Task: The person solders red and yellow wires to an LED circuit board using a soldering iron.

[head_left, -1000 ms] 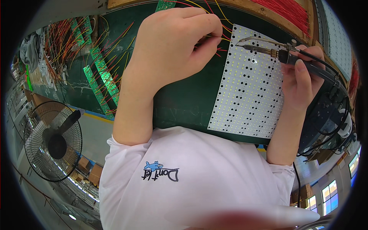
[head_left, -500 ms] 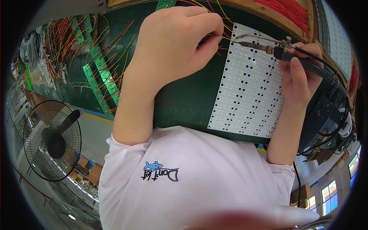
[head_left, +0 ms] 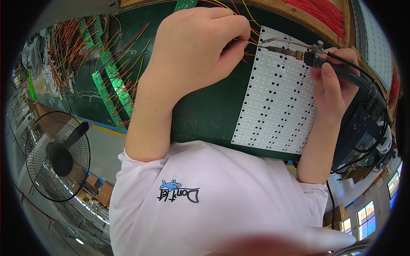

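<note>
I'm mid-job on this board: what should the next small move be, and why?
Probably keep the left hand steady and ease the tip of the soldering iron onto the end of the yellow wire. That wire seems pinched in the left fingers, reaching the white board's upper left edge, with the tip close by; contact is too small to tell.

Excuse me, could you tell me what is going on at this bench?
A person's right hand holds a soldering iron, its tip by the upper left edge of a white dotted panel. The left hand pinches a yellow wire whose end reaches toward that tip; whether they touch is unclear. Green circuit boards with wires lie to the left.
</note>
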Demonstrator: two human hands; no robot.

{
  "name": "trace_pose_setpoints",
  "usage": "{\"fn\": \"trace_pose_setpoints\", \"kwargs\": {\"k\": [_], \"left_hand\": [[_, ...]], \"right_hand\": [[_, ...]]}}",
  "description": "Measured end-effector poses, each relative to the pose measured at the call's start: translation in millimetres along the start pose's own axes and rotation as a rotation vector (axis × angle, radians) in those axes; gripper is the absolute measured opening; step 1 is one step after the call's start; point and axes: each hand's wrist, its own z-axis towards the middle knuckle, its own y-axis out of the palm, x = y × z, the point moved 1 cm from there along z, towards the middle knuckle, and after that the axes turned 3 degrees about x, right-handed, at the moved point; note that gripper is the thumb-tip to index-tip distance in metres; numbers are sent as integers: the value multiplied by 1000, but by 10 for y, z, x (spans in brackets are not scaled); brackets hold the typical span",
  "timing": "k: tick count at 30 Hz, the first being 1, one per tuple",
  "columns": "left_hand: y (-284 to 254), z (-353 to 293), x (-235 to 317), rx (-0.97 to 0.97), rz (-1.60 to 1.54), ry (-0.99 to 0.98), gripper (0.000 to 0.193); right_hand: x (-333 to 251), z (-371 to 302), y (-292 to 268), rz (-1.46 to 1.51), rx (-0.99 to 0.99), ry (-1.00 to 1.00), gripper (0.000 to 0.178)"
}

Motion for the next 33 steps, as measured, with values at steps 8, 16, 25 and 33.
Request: {"fn": "trace_pose_setpoints", "kwargs": {"k": [8, 16, 25, 33], "left_hand": [[8, -8, -12, 14, -19, 21, 11], [-112, 53, 66, -42, -178, 117, 15], [-37, 51, 83, -37, -45, 150, 16], [-78, 73, 91, -118, 0, 76, 11]], "right_hand": [[25, 18, -63, 163, 48, -36, 28], [52, 27, -127, 230, 27, -28, 24], [23, 31, -85, 202, -66, -54, 21], [19, 42, -61, 138, -119, -75, 21]]}}
